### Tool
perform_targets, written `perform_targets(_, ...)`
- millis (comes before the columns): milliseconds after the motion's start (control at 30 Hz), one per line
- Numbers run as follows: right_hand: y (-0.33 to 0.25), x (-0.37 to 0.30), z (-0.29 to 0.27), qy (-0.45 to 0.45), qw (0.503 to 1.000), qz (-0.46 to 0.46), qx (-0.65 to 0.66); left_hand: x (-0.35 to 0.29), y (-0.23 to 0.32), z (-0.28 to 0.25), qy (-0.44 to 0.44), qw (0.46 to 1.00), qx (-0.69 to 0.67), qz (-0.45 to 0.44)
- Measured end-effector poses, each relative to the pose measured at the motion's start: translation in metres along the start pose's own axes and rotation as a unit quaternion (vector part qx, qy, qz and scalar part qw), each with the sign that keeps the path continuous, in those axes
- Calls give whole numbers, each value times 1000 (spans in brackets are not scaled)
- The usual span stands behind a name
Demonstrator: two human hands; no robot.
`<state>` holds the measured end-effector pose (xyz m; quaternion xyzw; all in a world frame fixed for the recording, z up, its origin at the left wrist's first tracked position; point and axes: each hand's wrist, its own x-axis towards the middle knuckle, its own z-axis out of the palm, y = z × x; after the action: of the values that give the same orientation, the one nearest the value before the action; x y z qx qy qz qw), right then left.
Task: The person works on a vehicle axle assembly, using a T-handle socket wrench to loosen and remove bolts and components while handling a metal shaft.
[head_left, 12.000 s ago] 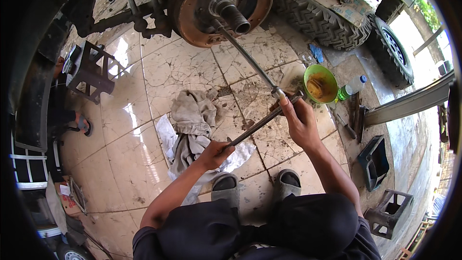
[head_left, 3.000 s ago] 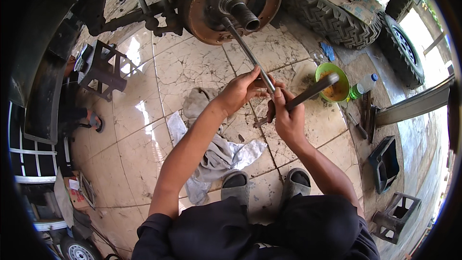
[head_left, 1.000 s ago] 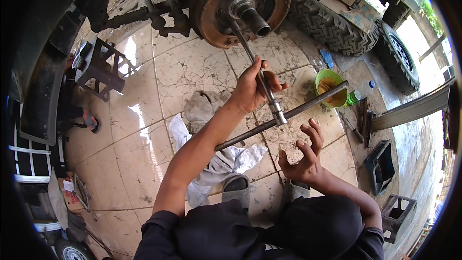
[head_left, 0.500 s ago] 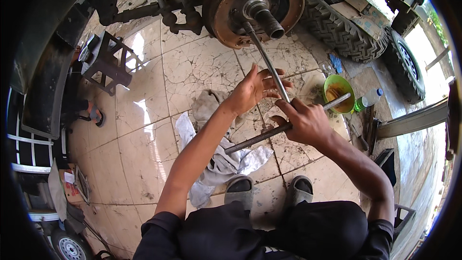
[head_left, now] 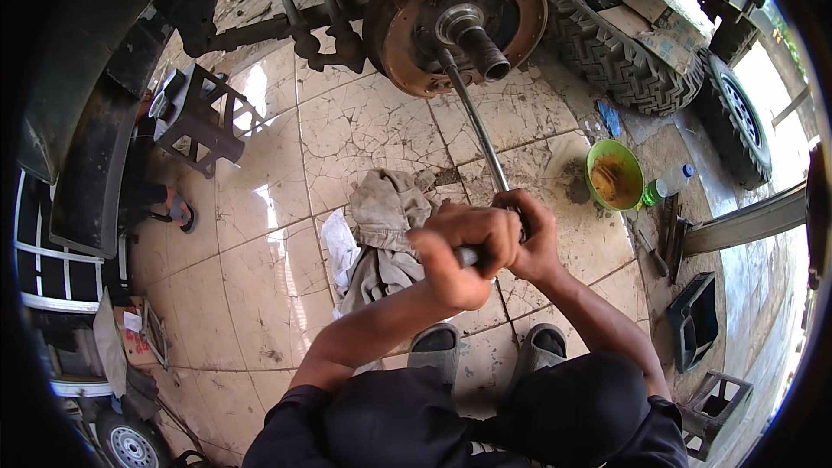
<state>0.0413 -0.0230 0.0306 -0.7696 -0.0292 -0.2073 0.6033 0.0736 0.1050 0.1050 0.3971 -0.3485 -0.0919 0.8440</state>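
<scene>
A long steel T-handle wrench (head_left: 477,126) slopes from the brake assembly (head_left: 407,56) down to my hands. Its far end meets the backing plate just below the threaded axle spindle (head_left: 482,52). My left hand (head_left: 455,251), slightly smeared by motion, is wrapped round the cross bar (head_left: 469,256), whose end pokes out past the thumb. Closed at the wrench's near end, my right hand (head_left: 535,238) touches the left one. Most of the cross bar is hidden by my fingers. Grey cloths (head_left: 381,217) lie on the floor behind my left hand.
To the right stand a green bowl (head_left: 626,163) with brown residue and a plastic bottle (head_left: 669,184). Large tyres (head_left: 620,56) lean at the far right. At left are a dark stool (head_left: 204,113) and another person's foot (head_left: 179,211). My sandals (head_left: 433,354) rest on the tiles.
My left hand has gone from open beside the shaft to closed on the cross bar. The cross bar has turned from lying crosswise to pointing toward me. My right hand has shifted slightly.
</scene>
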Motion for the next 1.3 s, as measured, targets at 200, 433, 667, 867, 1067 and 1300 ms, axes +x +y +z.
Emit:
perform_targets(200, -1, -7, 13, 80, 997, -20, -3, 50, 9, 36, -100, 974, 161, -126)
perform_targets(433, 19, -9, 47, 237, 922, 126, 280, 67, -9, 50, -165, 964, 180, -103)
perform_targets(667, 23, -12, 59, 267, 895, 146, 327, 83, -21, 67, -166, 932, 288, -145)
perform_targets(867, -7, -11, 43, 175, 941, 153, 246, 83, -34, 73, -209, 908, 330, -150)
perform_targets(1067, -15, -32, 19, 93, 988, 26, 116, 43, 2, 52, -146, 965, 171, -134)
perform_targets(1300, -16, -41, -9, -33, 978, -56, -197, 39, -52, -44, 259, 950, 142, -102)
